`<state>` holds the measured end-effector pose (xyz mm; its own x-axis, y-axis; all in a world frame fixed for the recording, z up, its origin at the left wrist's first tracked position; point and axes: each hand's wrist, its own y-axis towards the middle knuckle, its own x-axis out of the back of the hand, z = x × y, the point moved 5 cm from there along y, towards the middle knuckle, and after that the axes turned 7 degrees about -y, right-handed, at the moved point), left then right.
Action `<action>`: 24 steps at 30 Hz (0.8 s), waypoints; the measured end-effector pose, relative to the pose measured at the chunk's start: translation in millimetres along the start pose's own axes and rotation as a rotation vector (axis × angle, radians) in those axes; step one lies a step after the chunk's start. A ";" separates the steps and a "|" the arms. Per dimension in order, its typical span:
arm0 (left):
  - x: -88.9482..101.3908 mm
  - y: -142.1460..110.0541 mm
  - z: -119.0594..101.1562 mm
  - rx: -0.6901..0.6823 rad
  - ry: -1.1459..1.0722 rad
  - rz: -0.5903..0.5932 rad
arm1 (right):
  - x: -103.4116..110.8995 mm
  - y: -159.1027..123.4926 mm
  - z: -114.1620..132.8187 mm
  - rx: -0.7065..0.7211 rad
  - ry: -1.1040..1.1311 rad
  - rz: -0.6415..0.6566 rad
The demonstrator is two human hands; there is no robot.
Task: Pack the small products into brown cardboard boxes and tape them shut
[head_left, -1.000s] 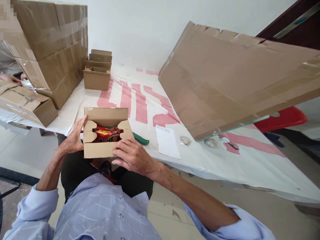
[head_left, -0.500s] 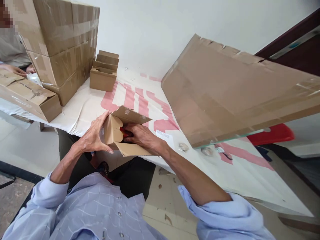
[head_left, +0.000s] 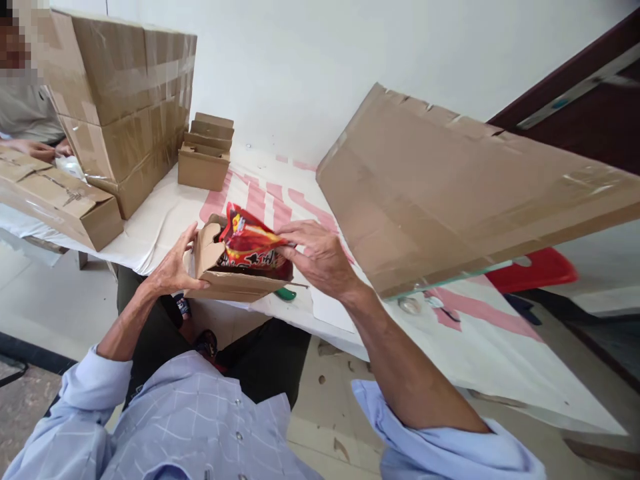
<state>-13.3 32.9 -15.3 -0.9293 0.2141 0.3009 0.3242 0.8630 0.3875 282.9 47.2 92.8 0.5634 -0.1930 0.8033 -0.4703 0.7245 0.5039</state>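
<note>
A small open cardboard box (head_left: 235,287) tilts at the near edge of the cloth-covered table. My left hand (head_left: 175,267) grips its left end, thumb on the near side and fingers on the far side. A shiny red printed food packet (head_left: 253,243) sticks partly out of the box; its lower part is hidden inside. My right hand (head_left: 317,257) pinches the packet's right edge between thumb and fingers. Just under the box's right end, a green-handled object (head_left: 285,293) shows on the table, its other part hidden.
Stacked taped cartons (head_left: 135,100) stand at the left, with a long carton (head_left: 65,197) before them. Behind my hands is a small open box (head_left: 204,157). A large cardboard sheet (head_left: 450,193) leans at the right, near a tape roll (head_left: 409,305). Another person's hand (head_left: 35,150) shows far left.
My right hand has come out of the box, drawing the red packet's edge up and right into view. The box has turned and lies lower, and the green handle now shows.
</note>
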 end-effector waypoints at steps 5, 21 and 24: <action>9.7 11.9 20.0 0.056 0.038 0.011 | 36.8 18.8 -13.6 -0.096 0.135 -0.114; 19.4 103.9 -107.6 -0.011 -0.461 -0.122 | 26.7 53.1 -1.5 -0.161 0.306 -0.445; 26.2 117.6 -106.9 -0.024 -0.535 -0.140 | 9.8 64.9 -17.1 -0.241 0.697 -0.331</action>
<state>19.3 91.1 131.3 -0.9221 0.3059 -0.2371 0.1893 0.8907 0.4132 269.5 103.7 127.9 0.9791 -0.0232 0.2021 -0.0904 0.8404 0.5343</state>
